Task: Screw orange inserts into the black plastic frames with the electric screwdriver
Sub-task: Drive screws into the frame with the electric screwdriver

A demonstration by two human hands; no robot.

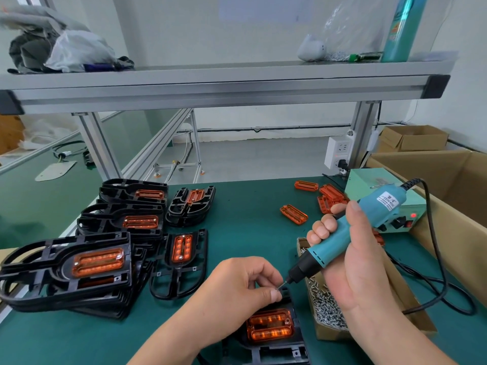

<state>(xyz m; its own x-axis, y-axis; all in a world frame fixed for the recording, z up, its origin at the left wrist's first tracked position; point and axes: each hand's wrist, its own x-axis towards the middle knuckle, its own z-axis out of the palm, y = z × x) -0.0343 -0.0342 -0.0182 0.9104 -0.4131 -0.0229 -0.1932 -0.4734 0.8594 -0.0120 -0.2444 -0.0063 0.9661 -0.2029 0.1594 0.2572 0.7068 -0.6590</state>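
Closest in, just below both hands, a black plastic frame point(276, 350) lies on the green table point(245, 206) with an orange insert point(270, 325) seated in it; the frame's near end runs off the bottom edge. The left hand point(242, 283) hovers over the frame's far end, thumb and forefinger pinched on what looks like a small screw point(277, 289), the other fingers curled. The right hand point(342, 256) is wrapped around the teal electric screwdriver point(350, 233), holding it slanted so the bit point(284, 283) points down towards the pinched screw, touching it or very nearly. The step in hand appears to be loading a screw onto the bit. The next move would call for carrying the tip to a hole in the insert, standing the driver more upright and pressing down squarely. Right under the right hand sits a cardboard tray of screws point(326, 312); beyond that hand, loose inserts point(293, 214) lie by a green power unit point(382, 196). Well to the left of the left hand, stacked frames point(79, 267) already carry inserts. The screw is too small to make out clearly, the left hand hides the frame's far end, and I cannot tell whether this insert has any screw driven yet.
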